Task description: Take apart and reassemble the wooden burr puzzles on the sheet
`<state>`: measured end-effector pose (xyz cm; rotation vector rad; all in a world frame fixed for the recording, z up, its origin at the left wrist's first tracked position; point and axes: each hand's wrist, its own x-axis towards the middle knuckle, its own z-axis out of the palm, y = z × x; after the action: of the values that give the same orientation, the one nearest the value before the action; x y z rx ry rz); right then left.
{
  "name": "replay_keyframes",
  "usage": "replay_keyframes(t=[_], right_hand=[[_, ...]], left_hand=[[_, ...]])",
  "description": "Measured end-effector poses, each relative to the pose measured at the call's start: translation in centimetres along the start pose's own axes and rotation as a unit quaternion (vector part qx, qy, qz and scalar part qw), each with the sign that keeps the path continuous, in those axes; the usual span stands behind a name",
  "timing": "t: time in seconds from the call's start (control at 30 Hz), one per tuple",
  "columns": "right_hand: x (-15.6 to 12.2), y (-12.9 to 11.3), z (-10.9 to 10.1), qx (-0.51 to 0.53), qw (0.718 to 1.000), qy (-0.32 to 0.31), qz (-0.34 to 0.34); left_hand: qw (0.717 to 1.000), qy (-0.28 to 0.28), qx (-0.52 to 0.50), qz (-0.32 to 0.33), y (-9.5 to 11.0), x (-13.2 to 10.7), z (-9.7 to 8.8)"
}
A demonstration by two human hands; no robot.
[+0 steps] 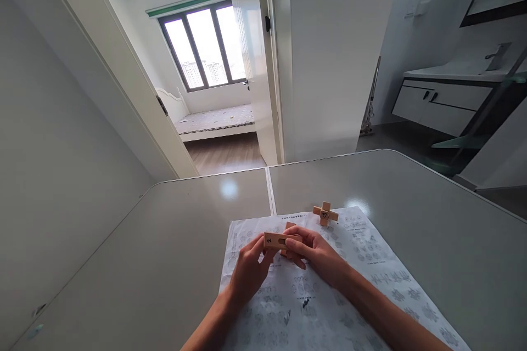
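Note:
Just above a printed paper sheet (304, 285), both hands are closed on a wooden puzzle piece (274, 240), a small block marked "2" with a dark oval notch in its face. My left hand (251, 269) grips the numbered end. My right hand (313, 249) pinches the other end, its thumb beside the notch. More wood (290, 225) shows above and below the fingers; whether it is joined to the numbered piece, I cannot tell. Beyond my right hand, a cross-shaped wooden assembly (325, 214) rests at the sheet's far edge, marked with a character on its middle.
The sheet lies on a glossy grey table (164, 263) with a seam (270, 192) running away from me. Past the table's far edge are an open door (251, 55), a bed (218, 119) under a window, and a sink cabinet (444, 101) at right.

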<state>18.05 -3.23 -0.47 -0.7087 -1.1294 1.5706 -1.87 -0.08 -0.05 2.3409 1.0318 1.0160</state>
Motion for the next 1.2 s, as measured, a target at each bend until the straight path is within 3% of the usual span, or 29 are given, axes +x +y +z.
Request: replay_keyframes(t=[0.4,0.93,1.2], right_hand=[[0.15,0.23,-0.36,0.057,0.998,-0.001,0.019],[0.14,0.83,-0.94,0.12,0.991,-0.011,0.054],[0.29,0.08,-0.43,0.127,0.991,0.027,0.04]], left_hand=[[0.999,-0.04,-0.019,0.005,-0.14,-0.27,-0.21],[0.999,-0.031,-0.026,-0.006,0.2,-0.02,-0.39],[1.0,-0.016,-0.009,-0.018,0.21,0.12,-0.41]])
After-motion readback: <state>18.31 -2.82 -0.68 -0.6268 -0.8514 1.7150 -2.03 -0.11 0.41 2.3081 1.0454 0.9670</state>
